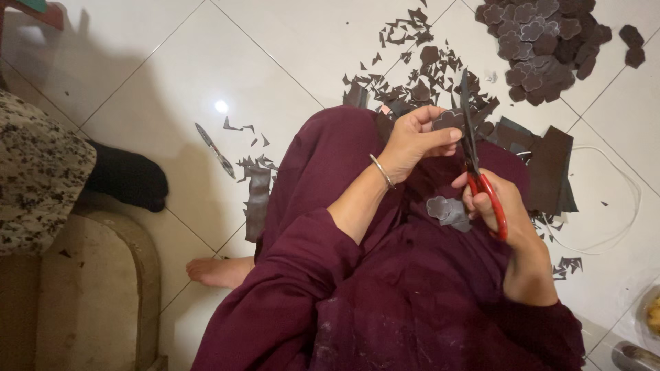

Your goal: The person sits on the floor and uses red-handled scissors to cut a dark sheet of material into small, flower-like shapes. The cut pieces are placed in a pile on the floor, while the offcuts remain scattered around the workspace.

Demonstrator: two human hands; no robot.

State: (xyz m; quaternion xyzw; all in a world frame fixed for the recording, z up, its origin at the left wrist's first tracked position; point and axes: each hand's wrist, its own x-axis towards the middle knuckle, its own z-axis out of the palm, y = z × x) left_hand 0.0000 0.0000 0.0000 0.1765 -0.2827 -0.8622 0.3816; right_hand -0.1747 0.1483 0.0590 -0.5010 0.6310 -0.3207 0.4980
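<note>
Your left hand (416, 137) pinches a small dark flower-shaped piece (448, 119) between thumb and fingers, above your lap. Your right hand (491, 199) grips the red-handled scissors (474, 154), whose blades stand upright and touch the piece. A cut flower shape (440, 207) lies on your maroon garment (385, 295). A pile of finished shapes (540, 48) lies on the white tile floor (172, 75), with scraps (412, 62) near it.

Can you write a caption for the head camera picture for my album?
Seated on a tiled floor, a left hand holds a dark flower cutout while the right hand snips with red-handled scissors.
</note>
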